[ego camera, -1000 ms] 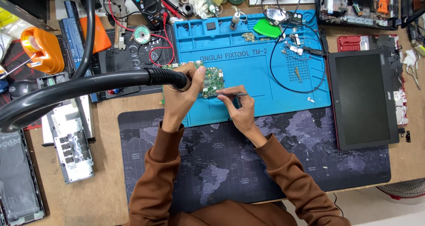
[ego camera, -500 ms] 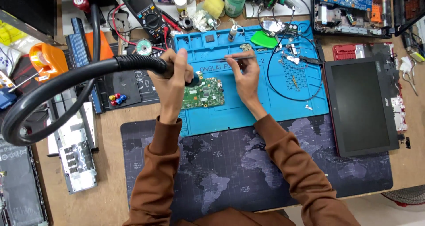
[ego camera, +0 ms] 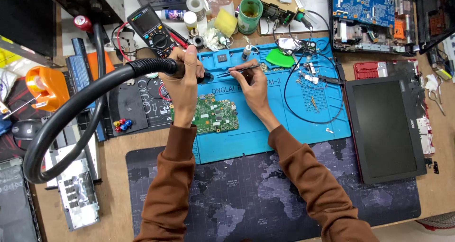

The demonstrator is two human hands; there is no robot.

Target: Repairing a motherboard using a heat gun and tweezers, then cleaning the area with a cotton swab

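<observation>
The left hand (ego camera: 182,83) is wrapped tight around the black hose nozzle (ego camera: 189,72), above the green board (ego camera: 214,115) on the blue mat (ego camera: 265,133). The right hand (ego camera: 253,83) pinches tweezers (ego camera: 242,69) just right of the nozzle; it would help to keep both tips steady and close together.

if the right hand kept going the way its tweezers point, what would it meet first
The right hand points its thin metal tweezers leftward, toward the tip of the black hose nozzle gripped by the left hand. It would probably meet that first, though depth is unclear.
</observation>
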